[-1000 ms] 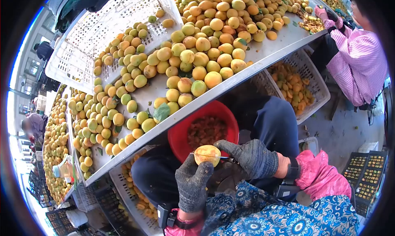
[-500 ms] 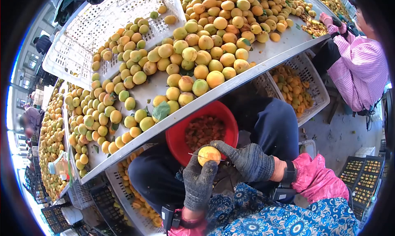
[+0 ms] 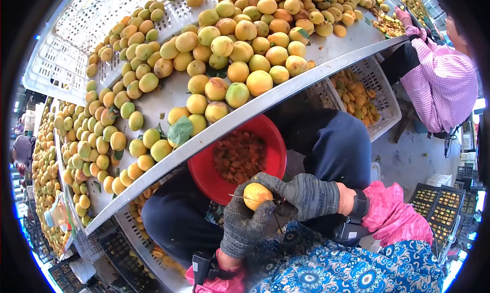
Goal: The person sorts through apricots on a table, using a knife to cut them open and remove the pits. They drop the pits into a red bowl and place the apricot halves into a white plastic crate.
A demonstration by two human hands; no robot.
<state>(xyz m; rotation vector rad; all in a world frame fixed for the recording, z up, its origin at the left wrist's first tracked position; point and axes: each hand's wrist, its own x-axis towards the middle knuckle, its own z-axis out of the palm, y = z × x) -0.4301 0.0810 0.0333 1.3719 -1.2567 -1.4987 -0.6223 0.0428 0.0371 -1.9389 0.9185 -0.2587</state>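
Both my hands wear grey knit gloves and meet in front of my lap. In my left hand [image 3: 244,225] is a yellow-orange apricot [image 3: 258,195], held between thumb and fingers. My right hand [image 3: 306,195] is closed around a small knife whose thin blade [image 3: 236,196] lies across the apricot, its tip sticking out on the left. The knife's handle is mostly hidden by the glove. Just beyond my hands, a red bowl [image 3: 278,155] between my knees contains dark orange pieces, probably pits.
A metal-edged table [image 3: 168,160] slants ahead, heaped with apricots [image 3: 245,53] and bearing a tipped white crate [image 3: 56,71]. Beneath it, another white crate [image 3: 390,101] holds halved fruit. A person in a pink checked top [image 3: 439,83] sits at right. Black trays [image 3: 443,214] stand lower right.
The whole view has shifted, so the table and the bowl appear further left. My hands keep their grip on the apricot and the knife, with the blade still across the fruit.
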